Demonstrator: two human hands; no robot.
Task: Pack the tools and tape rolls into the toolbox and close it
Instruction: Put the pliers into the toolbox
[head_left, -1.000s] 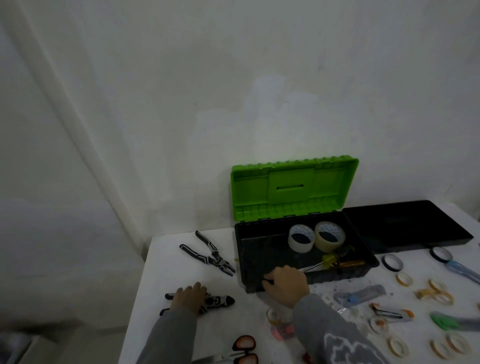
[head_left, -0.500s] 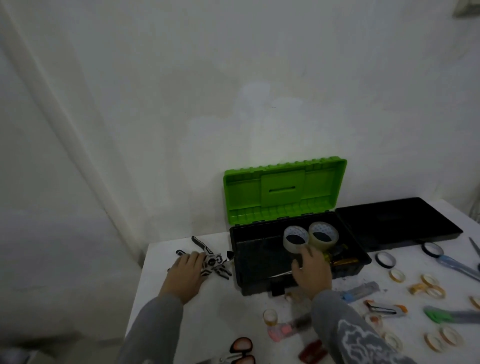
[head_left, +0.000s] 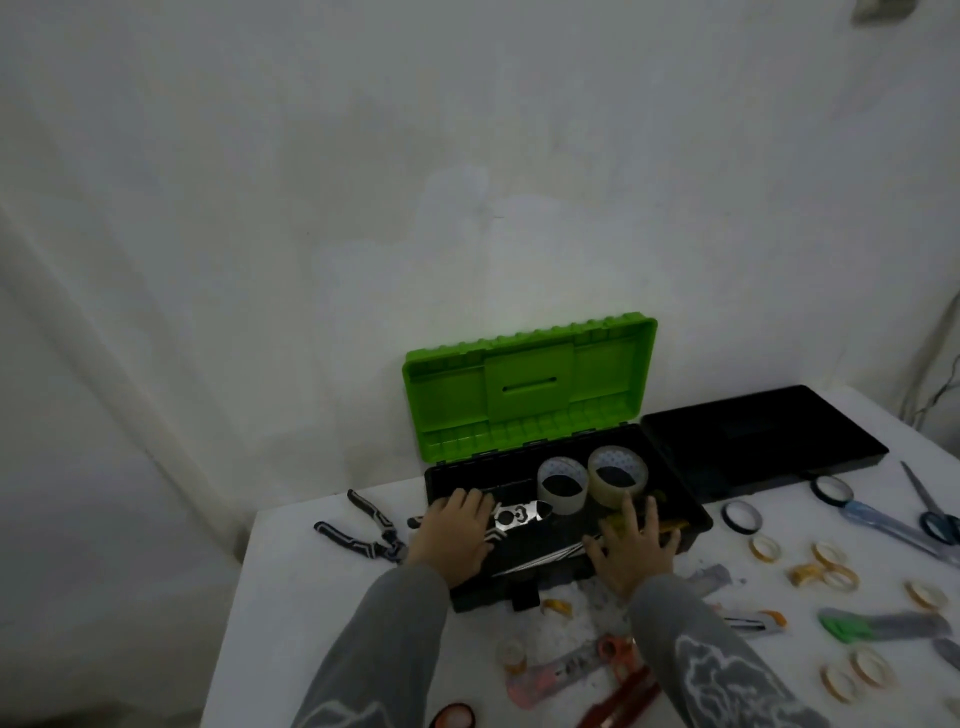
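Note:
The toolbox (head_left: 524, 584) stands open on the white table, its green lid (head_left: 530, 387) upright against the wall. Two clear tape rolls (head_left: 563, 486) (head_left: 618, 475) sit inside at the back. My left hand (head_left: 452, 538) holds the handles of black-and-white cutting pliers (head_left: 517, 517) over the box's left half, with the jaws pointing right. My right hand (head_left: 631, 548) is spread, fingers straight, over the box's right front corner, above a yellow-handled screwdriver (head_left: 672, 525) lying inside. Thin metal shafts (head_left: 545, 558) lie across the box floor.
A second pair of pliers (head_left: 363, 530) lies left of the box near the table's left edge. A black tray (head_left: 758, 436) sits to the right. Blue scissors (head_left: 930, 517), several small tape rolls (head_left: 826, 566), a green knife (head_left: 857, 623) and red-handled scissors (head_left: 615, 652) are scattered at the front right.
My left hand has carried the cutting pliers from the table's left side into the toolbox. My right hand has stayed at the box's right front, its fingers now spread.

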